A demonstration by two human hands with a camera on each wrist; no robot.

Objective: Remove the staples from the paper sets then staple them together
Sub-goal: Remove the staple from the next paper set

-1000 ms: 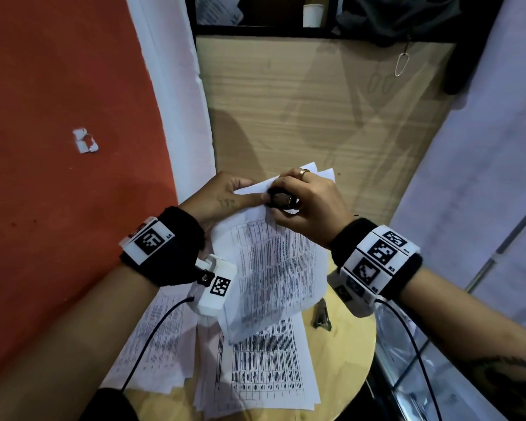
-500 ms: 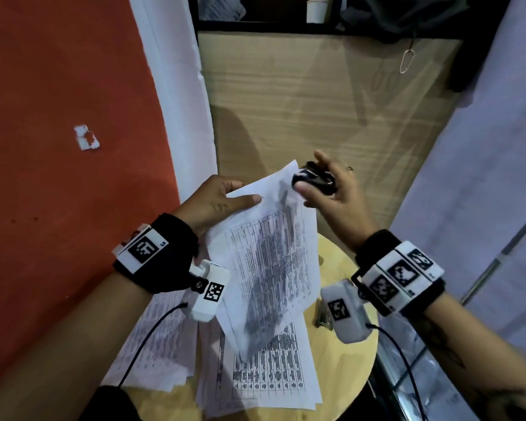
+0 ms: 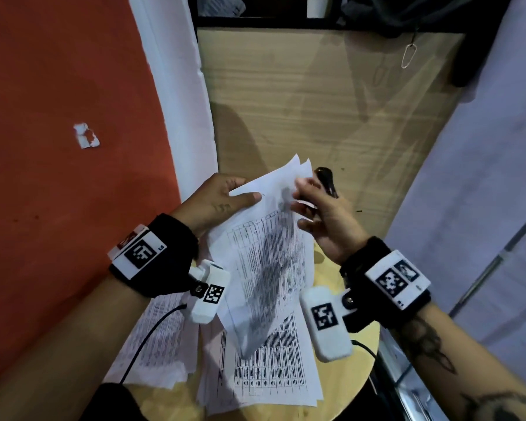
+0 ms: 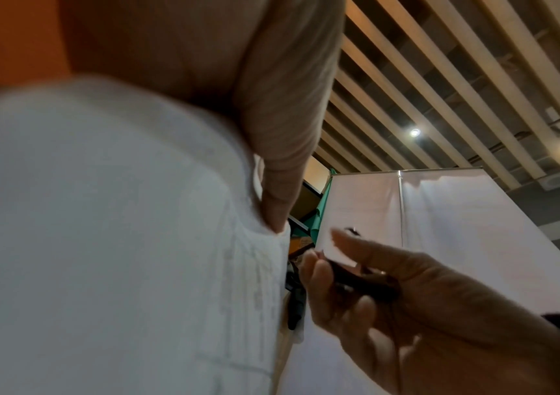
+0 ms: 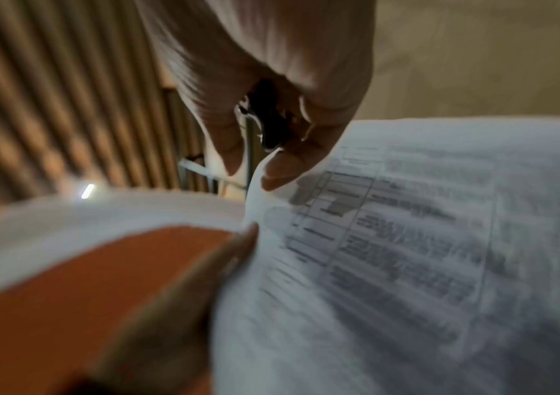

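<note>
We saw an orange wall (image 3: 58, 147) on the left and a pale wood panel (image 3: 316, 101) ahead, with a round wooden tabletop (image 3: 359, 369) below them. On that tabletop lay two loose piles of printed sheets: one pile (image 3: 155, 344) toward the left edge and a second pile (image 3: 271, 369) in the middle, its table of figures facing up. We found no tray or box among them; the sheets rested straight on the wood. Above the piles we held a raised paper set (image 3: 264, 253), tilted with its top corner up. Our left hand (image 3: 222, 199) pinched that set near its upper left edge, the thumb lying flat across the front page. Our right hand (image 3: 322, 214) curled round a small black staple remover (image 3: 325, 180) just beside the set's top right corner, while its thumb and forefinger touched the corner of the pages. The right wrist view was blurred, so we could not tell whether a staple was there.
</note>
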